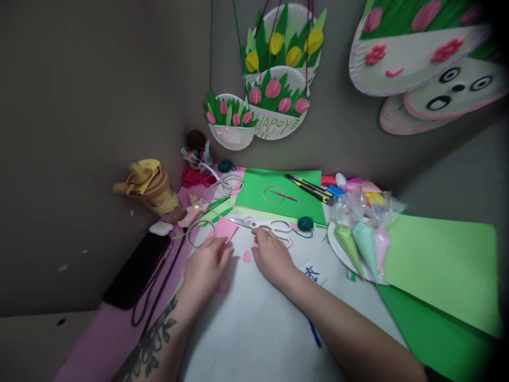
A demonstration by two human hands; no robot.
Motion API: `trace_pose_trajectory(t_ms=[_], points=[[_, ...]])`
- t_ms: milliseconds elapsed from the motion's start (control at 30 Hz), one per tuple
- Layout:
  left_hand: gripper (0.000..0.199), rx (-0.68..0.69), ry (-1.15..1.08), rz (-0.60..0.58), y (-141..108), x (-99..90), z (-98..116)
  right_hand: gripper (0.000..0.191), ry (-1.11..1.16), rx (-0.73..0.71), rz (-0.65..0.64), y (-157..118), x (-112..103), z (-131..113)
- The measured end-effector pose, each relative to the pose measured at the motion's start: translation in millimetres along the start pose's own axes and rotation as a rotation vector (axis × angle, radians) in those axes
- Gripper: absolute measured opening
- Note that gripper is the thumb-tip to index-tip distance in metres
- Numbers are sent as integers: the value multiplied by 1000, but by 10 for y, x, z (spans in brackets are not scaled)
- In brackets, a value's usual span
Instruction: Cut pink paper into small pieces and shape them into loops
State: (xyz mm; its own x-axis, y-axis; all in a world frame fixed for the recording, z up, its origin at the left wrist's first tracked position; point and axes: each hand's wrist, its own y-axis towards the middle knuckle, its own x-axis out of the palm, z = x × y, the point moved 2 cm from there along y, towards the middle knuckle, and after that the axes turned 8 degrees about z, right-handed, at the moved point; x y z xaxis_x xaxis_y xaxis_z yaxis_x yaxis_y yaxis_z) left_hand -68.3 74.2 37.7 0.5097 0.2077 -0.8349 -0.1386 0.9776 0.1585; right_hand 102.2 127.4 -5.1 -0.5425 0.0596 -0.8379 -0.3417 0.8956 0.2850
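My left hand [207,261] is closed at the lower edge of a pink piece of paper [227,229], thumb and fingertips bent toward each other. My right hand [274,255] has its fingers curled at the white-handled scissors [274,225], whose blades point left toward the pink paper. The fingertips partly hide behind the hand. Between the hands a small pink paper oval [247,257] lies on the white work surface [254,323]. A pale ring-shaped roll [188,239] stands just beyond my left hand, and a dark green yarn ball [305,224] sits right of the scissors.
Two utility knives [308,187] lie on green paper [254,185] at the back. To the right, filled piping bags [366,246] rest on a white plate [338,253] beside light green sheets [445,265]. At left are a black phone [137,270], a pink glue gun [193,212] and a yellow-lidded cup [159,193].
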Motion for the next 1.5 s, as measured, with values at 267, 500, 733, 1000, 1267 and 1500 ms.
trace_pose_trajectory(t_ms=[267,500,733,1000,1267,1500], points=[[28,-168,-394,-15,0,80,56,29,265,26,84,-23,-3,-15],[41,-550,-963,-433,-97,197,156,28,352,-594,467,-157,-297,-251],[26,-532,-1009,-412,-123,187,179,36,291,-703,468,-212,-296,-240],[23,15,-485,-110,-95,119,212,23,953,104,146,-94,-207,-180],[19,17,-483,-68,-109,133,192,23,1227,324,124,-73,-177,-218],[20,-57,-468,-8,-91,145,134,13,1048,161,143,-85,-219,-181]])
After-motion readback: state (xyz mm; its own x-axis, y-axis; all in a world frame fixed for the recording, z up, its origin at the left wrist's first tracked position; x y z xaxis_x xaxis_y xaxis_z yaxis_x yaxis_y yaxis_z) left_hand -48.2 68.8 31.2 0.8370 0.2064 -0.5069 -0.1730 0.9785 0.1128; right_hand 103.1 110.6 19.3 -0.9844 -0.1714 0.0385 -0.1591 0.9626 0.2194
